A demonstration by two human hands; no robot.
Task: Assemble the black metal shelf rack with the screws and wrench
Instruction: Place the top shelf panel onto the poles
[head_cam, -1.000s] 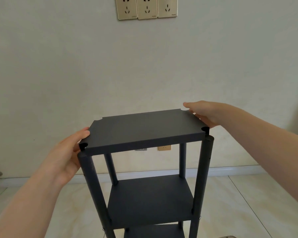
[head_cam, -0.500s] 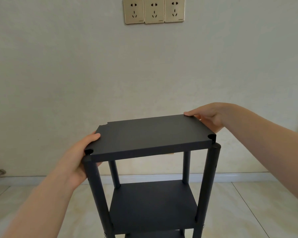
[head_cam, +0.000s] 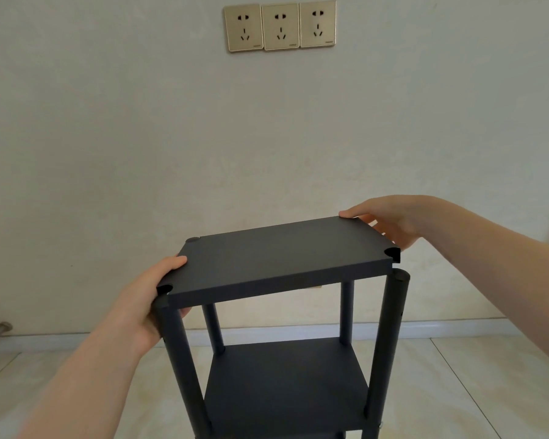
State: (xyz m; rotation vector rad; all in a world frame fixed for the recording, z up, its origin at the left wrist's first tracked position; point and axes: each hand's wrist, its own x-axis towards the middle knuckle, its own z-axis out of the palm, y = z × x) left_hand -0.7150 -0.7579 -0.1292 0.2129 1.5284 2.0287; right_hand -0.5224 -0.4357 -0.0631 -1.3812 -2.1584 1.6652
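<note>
Top shelf panel [head_cam: 279, 258] lies tilted above the rack's posts [head_cam: 389, 343], held between both hands: left hand [head_cam: 146, 299] grips its near-left corner, right hand [head_cam: 390, 221] clasps its far-right edge.

Illumination is soft, diffuse and moderately bright, source not determinable; the wall [head_cam: 108, 153] is evenly lit, the top shelf [head_cam: 276, 251] shows a dull sheen with faint shading beneath, detail is slightly soft, and wide-angle distortion enlarges the left forearm [head_cam: 76, 375] and right forearm [head_cam: 504, 280] toward the lower corners.
</note>
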